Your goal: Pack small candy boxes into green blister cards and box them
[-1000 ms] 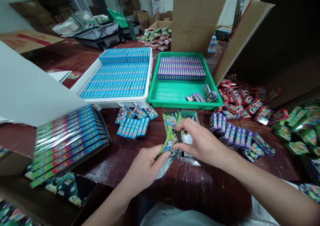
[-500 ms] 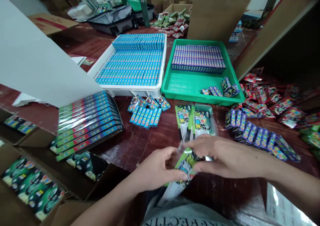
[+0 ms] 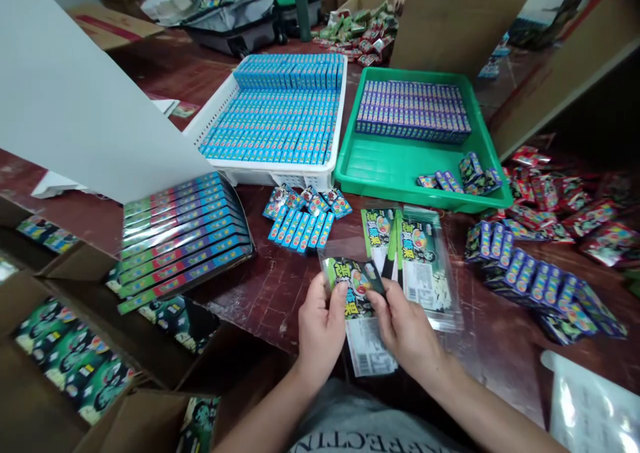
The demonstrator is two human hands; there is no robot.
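A printed packet (image 3: 356, 285) with a green and black front is held up between my two hands, near the table's front edge. Clear film shows around its top, and a white text panel with a barcode hangs below. My left hand (image 3: 323, 323) pinches the left side, thumb on the printed face. My right hand (image 3: 410, 326) grips the right side, thumb also in front. Just beyond my right hand lie flat printed bags (image 3: 427, 276) of the same design, beside fanned green-edged cards (image 3: 380, 236).
A white basket (image 3: 280, 173) of blue boxes and a green tray (image 3: 385, 159) of purple boxes stand behind. Small blue boxes (image 3: 301, 229) and purple boxes (image 3: 530, 276) lie in front. At left are a display carton (image 3: 185, 239) and open cardboard boxes (image 3: 105, 333). Red packets (image 3: 545, 193) lie right.
The packet has been raised and turned so its printed face shows. My right hand has moved from over the top to its right side; my left hand stays on the left. The view shifted slightly.
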